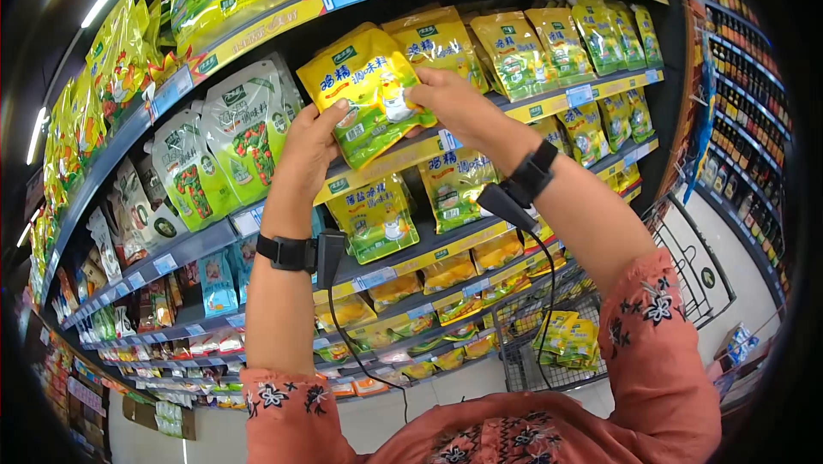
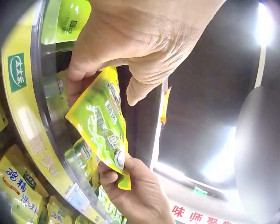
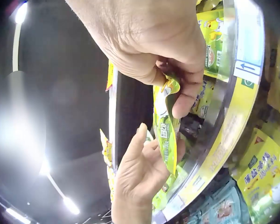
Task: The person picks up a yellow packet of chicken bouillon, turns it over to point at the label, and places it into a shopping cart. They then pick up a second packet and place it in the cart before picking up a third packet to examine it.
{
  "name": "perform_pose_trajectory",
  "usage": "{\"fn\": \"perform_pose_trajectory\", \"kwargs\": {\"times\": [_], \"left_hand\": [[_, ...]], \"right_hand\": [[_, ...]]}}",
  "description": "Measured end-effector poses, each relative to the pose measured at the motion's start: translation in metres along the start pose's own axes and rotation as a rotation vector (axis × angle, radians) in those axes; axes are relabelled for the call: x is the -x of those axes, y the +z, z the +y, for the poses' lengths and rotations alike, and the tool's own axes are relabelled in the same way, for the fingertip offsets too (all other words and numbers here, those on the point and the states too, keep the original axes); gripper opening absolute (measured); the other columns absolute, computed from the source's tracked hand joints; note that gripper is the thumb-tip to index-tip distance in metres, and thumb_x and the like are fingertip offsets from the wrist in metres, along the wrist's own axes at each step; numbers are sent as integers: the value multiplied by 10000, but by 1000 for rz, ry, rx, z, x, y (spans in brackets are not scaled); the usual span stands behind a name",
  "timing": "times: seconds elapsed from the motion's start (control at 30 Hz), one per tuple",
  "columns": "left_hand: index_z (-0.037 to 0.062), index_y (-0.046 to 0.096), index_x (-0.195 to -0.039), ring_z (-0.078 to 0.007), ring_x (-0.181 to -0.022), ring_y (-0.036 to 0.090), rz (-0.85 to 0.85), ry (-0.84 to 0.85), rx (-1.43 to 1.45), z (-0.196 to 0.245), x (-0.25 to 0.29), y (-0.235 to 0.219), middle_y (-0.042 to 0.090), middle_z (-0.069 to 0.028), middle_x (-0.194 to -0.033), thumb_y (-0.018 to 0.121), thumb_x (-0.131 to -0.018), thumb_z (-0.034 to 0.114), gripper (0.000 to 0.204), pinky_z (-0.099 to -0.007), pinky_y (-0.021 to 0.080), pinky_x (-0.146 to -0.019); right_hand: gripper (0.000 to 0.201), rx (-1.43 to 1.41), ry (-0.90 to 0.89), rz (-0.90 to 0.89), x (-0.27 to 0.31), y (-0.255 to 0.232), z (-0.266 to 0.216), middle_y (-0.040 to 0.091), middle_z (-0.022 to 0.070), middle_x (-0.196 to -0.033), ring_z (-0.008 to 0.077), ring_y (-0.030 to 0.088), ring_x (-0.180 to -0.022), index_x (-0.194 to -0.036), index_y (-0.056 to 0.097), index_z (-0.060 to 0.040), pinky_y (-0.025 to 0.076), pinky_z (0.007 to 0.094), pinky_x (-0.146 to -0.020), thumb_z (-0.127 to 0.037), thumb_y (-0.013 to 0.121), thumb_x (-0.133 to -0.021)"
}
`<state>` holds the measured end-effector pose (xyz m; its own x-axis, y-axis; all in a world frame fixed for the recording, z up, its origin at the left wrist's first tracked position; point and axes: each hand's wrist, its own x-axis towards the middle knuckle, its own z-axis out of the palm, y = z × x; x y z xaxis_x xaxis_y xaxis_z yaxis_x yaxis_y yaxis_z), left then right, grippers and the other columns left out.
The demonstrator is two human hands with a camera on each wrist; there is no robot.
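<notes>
Both hands have a yellow-green bag of chicken seasoning (image 1: 367, 91) between them, its printed front facing the head camera. My left hand (image 1: 310, 154) holds its left side, fingers behind the bag. The left thumb lies in front, overlapping the print from above; the left wrist view shows this thumb (image 2: 139, 86) raised beside the bag. At the opposite side, my right hand (image 1: 459, 108) pinches the edge between thumb and fingers. From the right wrist, the bag (image 3: 165, 128) appears nearly edge-on, the right hand (image 3: 163, 51) above and the left hand (image 3: 142, 172) below.
Shelves of similar yellow bags (image 1: 510, 44) stand close behind the hands. Green-and-white bags (image 1: 249, 121) fill the shelf to the left. A wire cart (image 1: 519, 361) holding several yellow bags (image 1: 567, 340) stands below at the right. Black cables (image 1: 343, 327) hang from both wrist cameras.
</notes>
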<state>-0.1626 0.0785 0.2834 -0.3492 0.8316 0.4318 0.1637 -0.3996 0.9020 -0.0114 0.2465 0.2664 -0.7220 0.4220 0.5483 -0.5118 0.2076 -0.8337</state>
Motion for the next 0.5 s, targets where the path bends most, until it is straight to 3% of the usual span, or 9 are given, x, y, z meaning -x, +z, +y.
{"fn": "perform_pose_trajectory", "kwargs": {"times": [0.03, 0.13, 0.27, 0.37, 0.47, 0.5], "left_hand": [[-75, 512, -1240, -220, -1125, 614, 9, -31, 2, -3, -4, -3, 622, -158, -1209, 658, -946, 191, 423, -341, 505, -967], [-105, 489, -1252, -235, -1112, 619, 51, 85, 24, -18, -17, -7, 609, -181, -1225, 672, -926, 137, 446, -354, 500, -978], [-119, 481, -1252, -234, -1060, 624, 209, 172, -48, -26, -36, -9, 610, -182, -1199, 651, -913, 80, 428, -337, 493, -944], [-96, 490, -1254, -221, -1034, 621, 276, 227, -190, -36, -56, -23, 623, -168, -1164, 640, -895, 53, 417, -328, 490, -904], [-65, 471, -1295, -255, -1039, 600, 320, 189, -263, -42, -71, -30, 618, -175, -1162, 642, -858, 63, 486, -355, 450, -936], [-63, 474, -1292, -258, -1040, 602, 341, 196, -299, -44, -75, -31, 619, -177, -1160, 645, -856, 65, 485, -357, 450, -934]], "right_hand": [[276, -7, 1, -15, -6, 0, 3, 659, 138, -1026, 194, 664, -870, -1127, 594, 60, 593, 306, -660, -107, 556, -911], [291, 11, 55, -20, -11, 4, 7, 664, 100, -1093, 164, 655, -939, -1207, 579, 25, 580, 321, -739, -147, 512, -981], [380, 470, -65, 123, -14, 0, 16, 660, 175, -1122, 232, 653, -1005, -1263, 531, 81, 571, 351, -805, -181, 530, -988], [330, 794, -505, 209, -7, -6, 39, 657, 258, -1049, 379, 657, -946, -1187, 561, 102, 541, 446, -778, -88, 548, -917], [327, 1005, -689, 170, 2, -6, 35, 649, 264, -1031, 435, 623, -959, -1177, 586, 79, 510, 473, -833, -83, 568, -893], [320, 1017, -658, 150, 5, -6, 34, 650, 259, -1019, 431, 625, -956, -1169, 595, 72, 508, 474, -839, -89, 575, -893]]}}
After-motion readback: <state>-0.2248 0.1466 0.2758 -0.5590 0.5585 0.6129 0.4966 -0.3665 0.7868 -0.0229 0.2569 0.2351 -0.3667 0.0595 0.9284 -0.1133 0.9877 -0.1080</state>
